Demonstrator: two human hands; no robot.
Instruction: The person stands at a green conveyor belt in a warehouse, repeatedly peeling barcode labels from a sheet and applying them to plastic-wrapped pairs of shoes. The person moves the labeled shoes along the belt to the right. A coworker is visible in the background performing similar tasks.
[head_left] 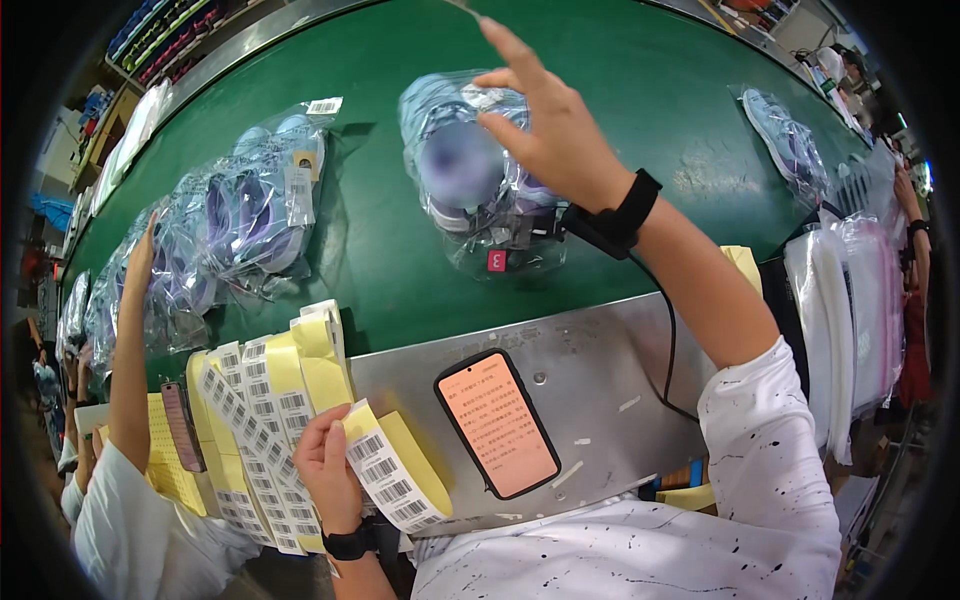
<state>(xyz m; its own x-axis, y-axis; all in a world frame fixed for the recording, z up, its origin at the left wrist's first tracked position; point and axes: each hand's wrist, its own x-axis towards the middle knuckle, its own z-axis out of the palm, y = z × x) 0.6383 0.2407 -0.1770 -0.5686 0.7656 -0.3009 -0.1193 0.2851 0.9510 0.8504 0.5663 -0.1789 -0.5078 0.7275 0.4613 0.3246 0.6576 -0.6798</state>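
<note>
My left hand [328, 470] is closed, with thumb and fingers pinching the top end of a strip of barcode labels [385, 475] on yellow backing paper that curls at its right side. Above the green table, my right hand [550, 125] has its fingers spread, the index stretched far forward. A small pale sliver shows at the top edge by that fingertip; whether it sticks to the finger I cannot tell. Below this hand lies a pair of light-blue and purple shoes [460, 165] in a clear plastic bag, with a pink tag [496, 261] at its near end.
More bagged shoes [255, 215] lie at left, where a co-worker's arm [135, 300] reaches in. Label sheets [265, 400] hang over the near edge. A lit phone [498, 425] rests on the metal ledge [600, 350]. Another bagged shoe [785, 145] and plastic bags [845, 310] are at right.
</note>
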